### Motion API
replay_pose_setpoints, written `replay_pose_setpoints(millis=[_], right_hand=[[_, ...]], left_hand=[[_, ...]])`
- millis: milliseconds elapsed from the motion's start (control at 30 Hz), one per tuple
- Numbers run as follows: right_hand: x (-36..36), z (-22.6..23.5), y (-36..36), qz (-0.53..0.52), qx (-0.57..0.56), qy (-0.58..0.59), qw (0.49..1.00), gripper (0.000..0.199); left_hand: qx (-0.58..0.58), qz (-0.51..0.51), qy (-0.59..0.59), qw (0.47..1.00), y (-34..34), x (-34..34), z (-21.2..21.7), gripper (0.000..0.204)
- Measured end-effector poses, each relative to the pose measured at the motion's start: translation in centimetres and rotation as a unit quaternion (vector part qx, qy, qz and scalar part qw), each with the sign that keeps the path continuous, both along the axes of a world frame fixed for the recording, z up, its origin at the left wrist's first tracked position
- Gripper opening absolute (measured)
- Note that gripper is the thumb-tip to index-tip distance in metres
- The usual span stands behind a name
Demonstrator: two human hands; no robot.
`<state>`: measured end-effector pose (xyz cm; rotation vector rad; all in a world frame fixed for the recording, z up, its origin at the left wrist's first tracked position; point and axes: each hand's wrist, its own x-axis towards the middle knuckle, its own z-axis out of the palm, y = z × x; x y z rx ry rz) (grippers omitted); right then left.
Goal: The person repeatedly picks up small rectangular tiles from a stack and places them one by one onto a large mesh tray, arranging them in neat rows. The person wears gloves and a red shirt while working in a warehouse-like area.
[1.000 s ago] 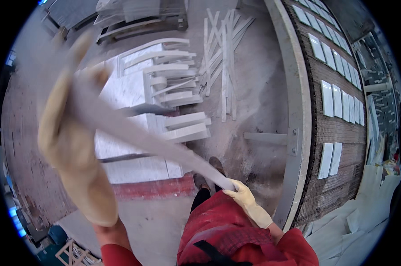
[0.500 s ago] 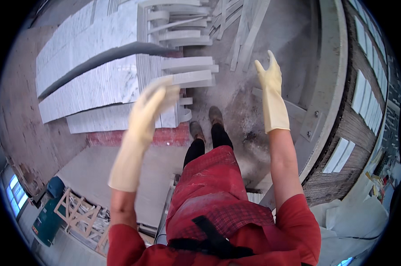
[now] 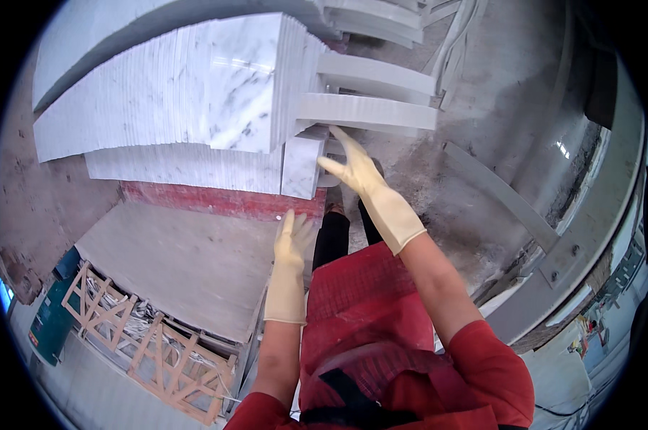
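left hand [image 3: 292,238]: yours, cream-gloved, near the center of the frame; fingers extended and loosely parted, slightly blurred, grasping nothing, just below the red base [image 3: 216,203].
right hand [image 3: 357,169]: yours, gloved alike, above and right of the left; thumb and forefinger spread wide, the thumb tip at the right edge of the end slab [image 3: 301,166]; you cannot tell whether they touch.
end slab: pale stone, just above the center of the frame, at the right end of the lower row [image 3: 187,166].
lower row: thin slabs packed face to face, along the red base.
larger row [image 3: 241,79]: white, gray-veined slabs, upper left.
curved strips [image 3: 367,112]: pale, jutting rightward above your right hand.
wooden lattice [image 3: 154,349]: lower left.
apron [image 3: 367,301]: yours, red, lower center.
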<state>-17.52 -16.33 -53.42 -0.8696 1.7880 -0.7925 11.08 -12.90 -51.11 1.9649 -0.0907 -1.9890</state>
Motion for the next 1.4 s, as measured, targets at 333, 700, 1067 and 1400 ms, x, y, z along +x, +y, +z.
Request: replay_pose_setpoints(millis=[333, 700, 1067, 1400], right_hand=[[3.3, -6.6, -2.6, 0.043, -0.011, 0.062, 0.997, 0.082], [7.8, -4.2, 2.3, -0.317, 0.012, -0.263, 0.911, 0.089], [5.9, -2.6, 1.6, -0.364, 0.051, -0.353, 0.86, 0.097], [4.2, -3.0, 2.8, -0.37, -0.006, -0.501, 0.783, 0.086]], left_hand=[[-0.064, 0.057, 0.073, 0.994, -4.3, -4.4, -7.4, 0.083], [-0.101, 0.037, 0.158, 0.982, -3.3, -2.1, -8.0, 0.075], [-0.121, 0.053, 0.114, 0.985, 2.0, -5.7, -7.7, 0.085], [-0.138, 0.106, 0.037, 0.984, 5.5, -10.8, -3.8, 0.099]])
